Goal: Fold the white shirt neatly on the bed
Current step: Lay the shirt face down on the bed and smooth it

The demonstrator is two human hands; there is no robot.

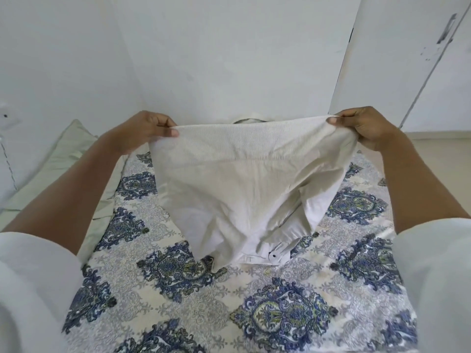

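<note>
- White shirt [242, 189] cloth is clamped btwn the thumb and curled fingers [161, 121] of the left hand [150, 127], at the left end of its top edge.
- Right hand [364, 128] does the same at the right end: thumb on the near face, fingers curled round the far side, cloth pinched tight.
- Both hands are raised and well apart, w/ the top edge stretched btwn them and sagging a bit in the middle.
- Shirt hangs from that edge in a rough triangle, creased and narrowing downward. Its low end seems to rest on the bed [280, 314], approx. mid-bed.
- Dark button [272, 256] shows on a white band at the low end, next to some folded-in layers.
- Bare forearms run back to white sleeves [33, 276] at the near left and near right corners.
- Bed has a cream sheet w/ blue and grey floral medallions, under the shirt and all round it.
- Pale green pillow [63, 159] lies along the left side of the bed.
- Small pale item [248, 119] peeks over the shirt's top edge on the far side; can't tell what it is.
- White wall [229, 47] stands at the far end, w/ a white cupboard door [407, 59], dark-scuffed, at far right.
</note>
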